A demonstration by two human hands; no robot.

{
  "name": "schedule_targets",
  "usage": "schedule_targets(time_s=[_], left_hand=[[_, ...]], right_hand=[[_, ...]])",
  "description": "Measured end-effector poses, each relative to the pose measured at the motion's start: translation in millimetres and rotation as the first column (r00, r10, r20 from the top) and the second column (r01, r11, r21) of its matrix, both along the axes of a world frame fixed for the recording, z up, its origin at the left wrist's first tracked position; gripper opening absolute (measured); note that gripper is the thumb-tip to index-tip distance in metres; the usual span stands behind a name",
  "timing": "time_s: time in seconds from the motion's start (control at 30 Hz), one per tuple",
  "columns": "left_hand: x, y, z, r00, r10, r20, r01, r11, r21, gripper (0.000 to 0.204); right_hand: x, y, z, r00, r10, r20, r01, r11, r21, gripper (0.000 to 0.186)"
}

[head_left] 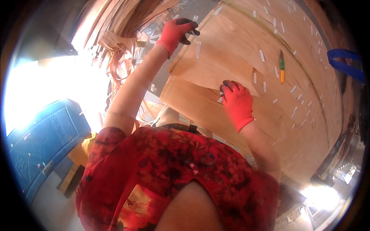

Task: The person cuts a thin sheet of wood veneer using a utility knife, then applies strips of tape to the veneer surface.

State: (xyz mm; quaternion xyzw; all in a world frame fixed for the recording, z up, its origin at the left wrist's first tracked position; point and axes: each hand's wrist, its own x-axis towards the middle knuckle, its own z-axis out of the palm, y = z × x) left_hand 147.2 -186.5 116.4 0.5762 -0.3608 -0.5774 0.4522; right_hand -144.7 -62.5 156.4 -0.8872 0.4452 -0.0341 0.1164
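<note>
My left hand (175, 34), in a red glove with dark fingertips, reaches over the left edge of a thin wood veneer sheet (219, 46). Its thumb and fingers are bent but apart. Beside it, a strip of white tape (198, 50) lies on the veneer. My right hand (237, 103), gloved the same way, is closed over the near edge of that sheet, where another veneer piece (196, 102) begins. A small pale bit shows at its fingertips, too small to name. To its right lies a knife-like tool (282, 67) with a yellow and green handle.
Short white tape strips (262, 56) dot the veneer-covered work surface. Loose veneer strips (115, 50) pile up at the far left. A blue plastic bin (46, 134) stands at the left, and a blue strap (345, 61) loops at the right edge.
</note>
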Motion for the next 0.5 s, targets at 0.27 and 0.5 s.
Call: schedule_targets(time_s=[0.27,0.5], left_hand=[[6.2,8.7,-38.9,1.0,0.012,-0.012,-0.011,0.992,0.129,0.026],[9.5,5.5,-48.9,1.0,0.024,-0.003,-0.024,0.993,0.116,0.025]], right_hand=[[2.5,25.7,-68.1,0.995,0.015,-0.103,0.007,0.977,0.214,0.017],[9.9,22.3,-79.9,0.972,0.076,-0.223,-0.032,0.981,0.192,0.014]])
